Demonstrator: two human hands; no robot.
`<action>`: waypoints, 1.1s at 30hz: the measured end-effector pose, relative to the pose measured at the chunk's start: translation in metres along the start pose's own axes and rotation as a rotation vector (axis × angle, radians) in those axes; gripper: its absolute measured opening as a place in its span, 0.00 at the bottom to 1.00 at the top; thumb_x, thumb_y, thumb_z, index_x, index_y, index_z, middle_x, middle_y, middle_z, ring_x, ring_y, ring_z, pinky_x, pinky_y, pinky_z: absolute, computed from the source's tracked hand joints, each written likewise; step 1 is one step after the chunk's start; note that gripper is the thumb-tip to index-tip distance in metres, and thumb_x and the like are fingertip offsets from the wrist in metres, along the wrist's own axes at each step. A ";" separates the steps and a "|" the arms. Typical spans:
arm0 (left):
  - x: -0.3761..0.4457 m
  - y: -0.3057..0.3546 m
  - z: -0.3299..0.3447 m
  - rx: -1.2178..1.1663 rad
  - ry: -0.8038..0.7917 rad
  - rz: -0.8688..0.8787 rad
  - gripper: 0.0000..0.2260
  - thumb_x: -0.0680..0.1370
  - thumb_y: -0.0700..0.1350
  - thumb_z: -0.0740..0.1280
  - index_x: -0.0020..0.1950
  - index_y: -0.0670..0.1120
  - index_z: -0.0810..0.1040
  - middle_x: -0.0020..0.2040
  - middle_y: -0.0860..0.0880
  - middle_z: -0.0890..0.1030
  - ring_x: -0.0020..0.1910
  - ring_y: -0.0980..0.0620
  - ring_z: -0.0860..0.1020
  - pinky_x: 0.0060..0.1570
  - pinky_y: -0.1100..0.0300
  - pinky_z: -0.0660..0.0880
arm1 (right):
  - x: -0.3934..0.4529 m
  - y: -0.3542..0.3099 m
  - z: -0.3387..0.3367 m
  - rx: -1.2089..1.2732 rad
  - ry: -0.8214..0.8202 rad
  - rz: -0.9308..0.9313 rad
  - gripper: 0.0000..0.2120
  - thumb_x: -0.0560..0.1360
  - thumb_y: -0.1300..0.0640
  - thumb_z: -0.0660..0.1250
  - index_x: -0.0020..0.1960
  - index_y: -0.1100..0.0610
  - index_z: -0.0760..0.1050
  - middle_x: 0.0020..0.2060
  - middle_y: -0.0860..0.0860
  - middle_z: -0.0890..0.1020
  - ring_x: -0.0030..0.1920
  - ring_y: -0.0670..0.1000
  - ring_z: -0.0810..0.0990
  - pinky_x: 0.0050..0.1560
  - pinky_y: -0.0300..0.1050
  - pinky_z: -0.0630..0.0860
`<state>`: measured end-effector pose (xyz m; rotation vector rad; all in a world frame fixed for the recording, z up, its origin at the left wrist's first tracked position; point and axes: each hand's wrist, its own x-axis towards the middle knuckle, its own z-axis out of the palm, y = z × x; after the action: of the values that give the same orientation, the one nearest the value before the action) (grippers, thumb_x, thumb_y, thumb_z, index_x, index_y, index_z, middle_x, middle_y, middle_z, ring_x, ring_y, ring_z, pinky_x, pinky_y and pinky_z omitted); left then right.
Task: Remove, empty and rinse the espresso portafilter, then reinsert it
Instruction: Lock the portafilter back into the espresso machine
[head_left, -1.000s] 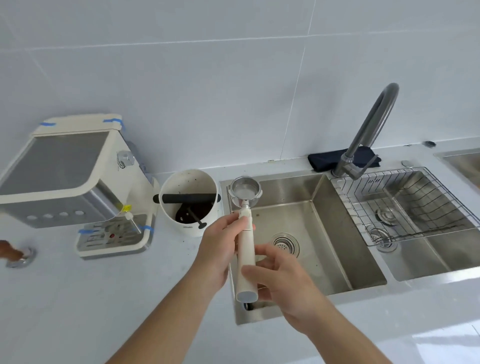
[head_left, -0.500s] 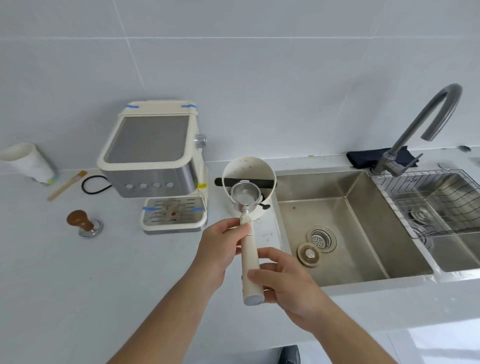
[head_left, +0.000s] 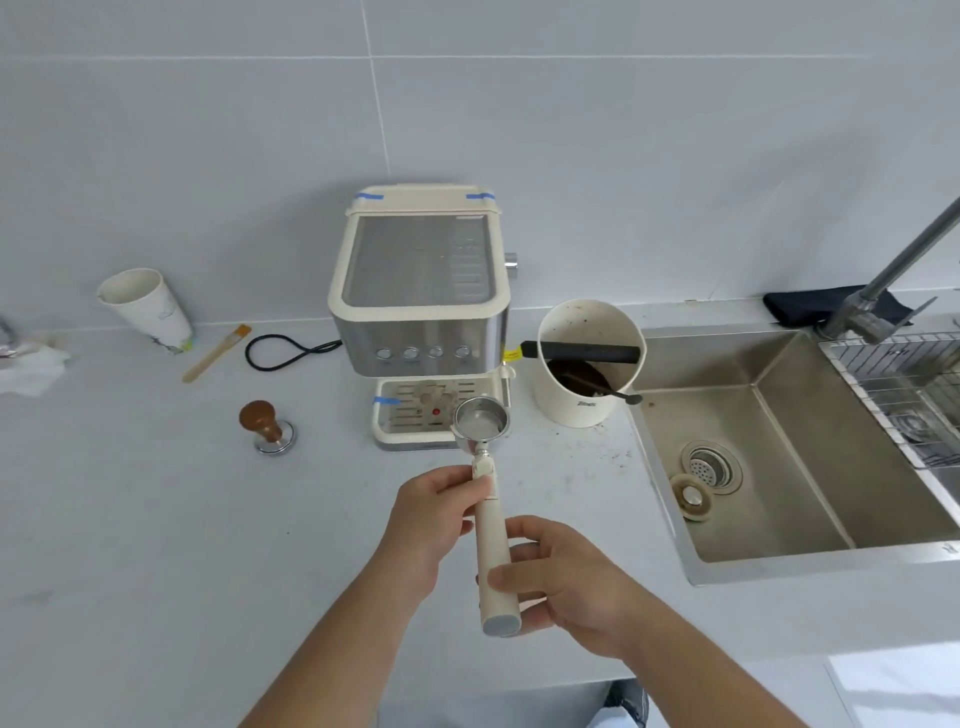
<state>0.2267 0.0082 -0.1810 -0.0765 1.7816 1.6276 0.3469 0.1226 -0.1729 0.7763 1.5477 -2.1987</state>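
Before the boxy cream-and-steel espresso machine (head_left: 421, 312), left hand (head_left: 431, 519) and right hand (head_left: 566, 577) both grip the portafilter (head_left: 485, 467) by its smooth cream handle, round metal basket forward.

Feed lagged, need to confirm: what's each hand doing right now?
Left hand: pinching the upper handle of the cream-handled steel portafilter.
Right hand: gripping the portafilter's lower handle.

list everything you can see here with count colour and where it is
cream and steel espresso machine: 1, against the wall, centre
steel portafilter with cream handle: 1, held before the machine
cream knock box with black bar: 1, right of the machine
wooden-handled tamper: 1, counter, left
white paper cup: 1, far left
wooden brush: 1, beside the cup
steel sink: 1, right
grey faucet: 1, behind the sink
left hand: grips upper handle
right hand: grips handle end
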 end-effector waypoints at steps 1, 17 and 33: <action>0.002 0.000 -0.007 0.014 0.003 -0.007 0.04 0.72 0.42 0.73 0.46 0.47 0.86 0.39 0.49 0.86 0.40 0.50 0.82 0.51 0.51 0.79 | 0.005 0.000 0.004 -0.010 -0.013 0.008 0.24 0.66 0.63 0.75 0.62 0.59 0.78 0.49 0.60 0.82 0.44 0.57 0.85 0.40 0.52 0.82; 0.036 0.012 -0.028 0.198 0.059 -0.081 0.06 0.75 0.42 0.70 0.51 0.48 0.84 0.47 0.49 0.86 0.46 0.51 0.84 0.49 0.55 0.78 | 0.063 -0.012 -0.002 -0.064 -0.131 0.118 0.29 0.62 0.63 0.78 0.61 0.58 0.75 0.49 0.62 0.83 0.45 0.58 0.86 0.42 0.53 0.83; 0.004 0.115 -0.054 0.809 0.233 0.728 0.07 0.76 0.52 0.67 0.52 0.61 0.81 0.44 0.64 0.83 0.48 0.69 0.78 0.46 0.78 0.70 | 0.103 -0.026 -0.008 -0.019 -0.162 0.098 0.25 0.65 0.64 0.75 0.60 0.59 0.73 0.49 0.59 0.86 0.45 0.57 0.86 0.40 0.52 0.83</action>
<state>0.1425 -0.0145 -0.0881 0.8685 2.7219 1.2095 0.2522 0.1428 -0.2185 0.6372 1.4200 -2.1171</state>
